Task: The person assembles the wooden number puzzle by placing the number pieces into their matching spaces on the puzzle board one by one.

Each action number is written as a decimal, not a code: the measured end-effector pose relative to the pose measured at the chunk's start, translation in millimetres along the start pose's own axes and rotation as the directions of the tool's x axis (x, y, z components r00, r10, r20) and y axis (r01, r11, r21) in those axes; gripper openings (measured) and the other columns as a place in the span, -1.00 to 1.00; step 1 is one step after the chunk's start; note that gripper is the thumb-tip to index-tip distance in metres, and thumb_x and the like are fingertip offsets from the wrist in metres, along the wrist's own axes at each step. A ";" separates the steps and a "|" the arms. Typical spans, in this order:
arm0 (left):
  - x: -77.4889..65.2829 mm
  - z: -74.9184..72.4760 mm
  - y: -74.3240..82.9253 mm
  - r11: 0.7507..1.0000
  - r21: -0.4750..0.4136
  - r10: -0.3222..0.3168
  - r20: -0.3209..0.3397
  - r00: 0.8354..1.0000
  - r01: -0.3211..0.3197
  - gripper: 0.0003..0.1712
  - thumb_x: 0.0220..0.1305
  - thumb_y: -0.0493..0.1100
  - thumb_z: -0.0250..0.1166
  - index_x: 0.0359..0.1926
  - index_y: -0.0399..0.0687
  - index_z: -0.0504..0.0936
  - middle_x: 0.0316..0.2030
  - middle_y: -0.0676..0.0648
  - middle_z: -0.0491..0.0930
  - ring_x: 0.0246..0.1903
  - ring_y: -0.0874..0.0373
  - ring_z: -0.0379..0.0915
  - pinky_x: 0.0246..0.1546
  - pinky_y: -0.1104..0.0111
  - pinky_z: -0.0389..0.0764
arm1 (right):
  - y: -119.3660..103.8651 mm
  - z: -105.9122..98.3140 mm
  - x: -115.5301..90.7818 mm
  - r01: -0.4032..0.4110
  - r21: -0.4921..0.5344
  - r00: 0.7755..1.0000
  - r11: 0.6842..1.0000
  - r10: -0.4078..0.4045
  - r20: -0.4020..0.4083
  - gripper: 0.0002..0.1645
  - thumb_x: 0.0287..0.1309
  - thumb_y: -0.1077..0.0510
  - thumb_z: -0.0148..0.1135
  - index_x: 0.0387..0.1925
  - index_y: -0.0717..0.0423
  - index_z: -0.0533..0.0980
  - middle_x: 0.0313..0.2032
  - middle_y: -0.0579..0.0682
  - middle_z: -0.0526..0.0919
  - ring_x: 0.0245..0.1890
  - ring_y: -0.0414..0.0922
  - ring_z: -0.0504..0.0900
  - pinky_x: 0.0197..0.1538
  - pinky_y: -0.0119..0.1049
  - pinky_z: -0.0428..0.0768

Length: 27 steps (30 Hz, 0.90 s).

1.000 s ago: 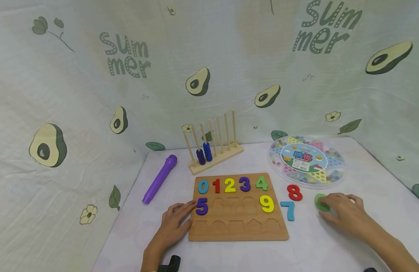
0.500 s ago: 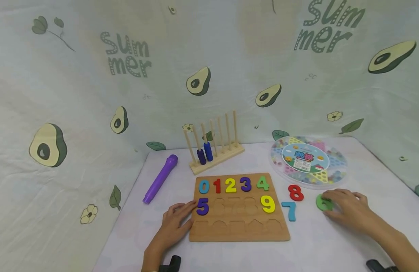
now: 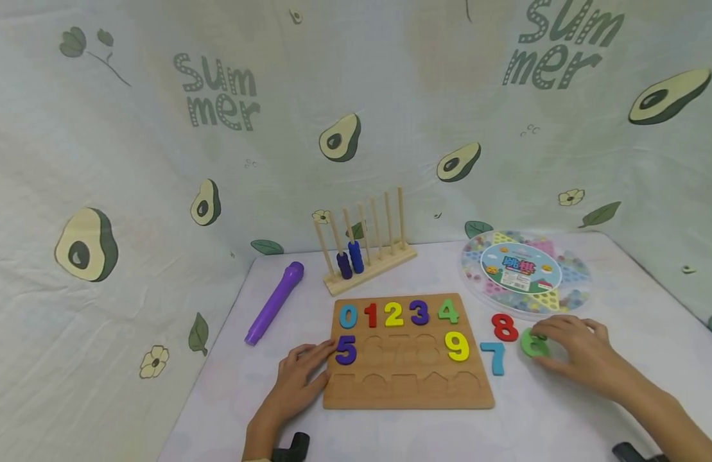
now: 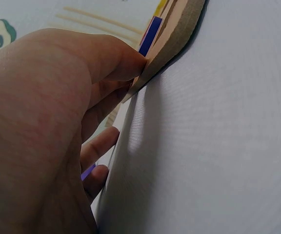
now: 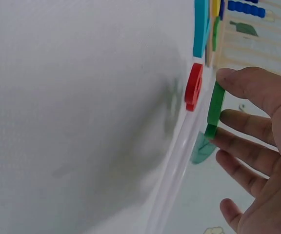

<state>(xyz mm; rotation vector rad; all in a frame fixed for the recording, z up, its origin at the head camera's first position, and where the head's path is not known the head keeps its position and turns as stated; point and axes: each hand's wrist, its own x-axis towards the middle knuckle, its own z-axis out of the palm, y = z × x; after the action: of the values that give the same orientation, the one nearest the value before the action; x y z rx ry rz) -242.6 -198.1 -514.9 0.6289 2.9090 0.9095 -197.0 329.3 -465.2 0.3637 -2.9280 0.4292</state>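
Note:
My right hand (image 3: 583, 353) pinches a green number 6 piece (image 3: 533, 344) by its right side, thumb on one side and fingers on the other. In the right wrist view the green piece (image 5: 216, 106) is off the table, its shadow below. Just left of it lie a red 8 (image 3: 504, 327) and a blue 7 (image 3: 494, 357). My left hand (image 3: 298, 378) rests against the left edge of the wooden number board (image 3: 408, 391), fingers fairly straight. The left wrist view has the thumb touching the board's edge (image 4: 167, 53). The board bears 0 to 5 and a yellow 9 (image 3: 457, 346).
Behind the board stands a wooden peg rack (image 3: 384, 258) with dark blue beads on two pegs. A purple microphone-shaped stick (image 3: 275, 303) lies at left. A round Chinese checkers box (image 3: 523, 269) lies at back right. Printed cloth hangs behind.
The right hand has shifted its grip on the green 6 and moved it left, nearer the 7 and 8. The left hand stays at the board's edge.

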 end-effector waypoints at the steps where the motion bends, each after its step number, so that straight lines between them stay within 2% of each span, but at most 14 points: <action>1: 0.0 -0.1 0.0 1.000 -0.004 -0.001 0.000 1.000 0.001 -0.39 0.43 0.02 0.19 0.46 0.34 0.35 0.42 0.25 0.29 0.38 0.01 0.07 0.25 -0.15 0.02 | -3.2 -0.1 0.8 0.011 -0.003 1.000 1.000 -0.011 -0.009 -0.43 -0.12 -0.04 0.60 -0.05 0.11 0.67 -0.01 0.16 0.67 0.12 0.24 0.39 0.06 0.38 0.07; 6: -0.2 -0.3 0.6 1.000 -0.004 0.004 0.007 1.000 -0.004 -0.40 0.44 0.01 0.19 0.46 0.33 0.36 0.43 0.25 0.29 0.38 0.01 0.07 0.25 -0.17 0.02 | -16.7 -0.3 5.8 0.042 0.009 0.999 0.999 -0.042 0.000 -0.44 -0.10 -0.04 0.60 -0.04 0.08 0.66 0.01 0.14 0.66 0.14 0.25 0.38 0.07 0.38 0.06; 13: -0.4 -1.9 3.4 1.000 -0.004 -0.004 0.008 1.000 0.004 -0.40 0.43 -0.02 0.20 0.45 0.32 0.37 0.42 0.24 0.30 0.38 0.01 0.07 0.25 -0.15 0.03 | -33.4 -0.5 13.4 0.084 0.029 0.996 0.996 -0.083 -0.018 -0.52 -0.13 -0.02 0.62 -0.10 -0.06 0.68 -0.01 0.01 0.68 0.14 0.18 0.41 0.10 0.34 0.08; 20: 1.0 -3.0 4.8 1.000 0.007 0.012 0.001 1.000 -0.012 -0.40 0.42 -0.04 0.21 0.45 0.30 0.39 0.42 0.22 0.31 0.37 0.00 0.09 0.24 -0.16 0.05 | -44.5 1.3 19.1 0.096 0.059 0.995 0.994 -0.097 0.009 -0.50 -0.10 -0.02 0.61 -0.06 -0.04 0.67 0.03 0.01 0.67 0.15 0.15 0.40 0.13 0.34 0.06; 27: 0.5 -1.4 2.7 1.000 0.029 0.010 -0.004 1.000 -0.010 -0.41 0.42 -0.02 0.20 0.44 0.30 0.39 0.42 0.23 0.31 0.37 0.01 0.10 0.25 -0.15 0.07 | -53.6 2.9 23.8 0.152 0.070 0.988 0.986 -0.151 -0.018 -0.45 -0.12 -0.02 0.61 -0.04 0.02 0.67 0.05 0.06 0.66 0.14 0.18 0.41 0.13 0.33 0.08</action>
<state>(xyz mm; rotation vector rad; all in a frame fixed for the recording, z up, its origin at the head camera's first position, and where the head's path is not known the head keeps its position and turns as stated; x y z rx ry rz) -242.2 -196.7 -512.3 0.6453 2.9301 0.8724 -206.1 273.5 -449.4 0.5862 -2.8523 0.5118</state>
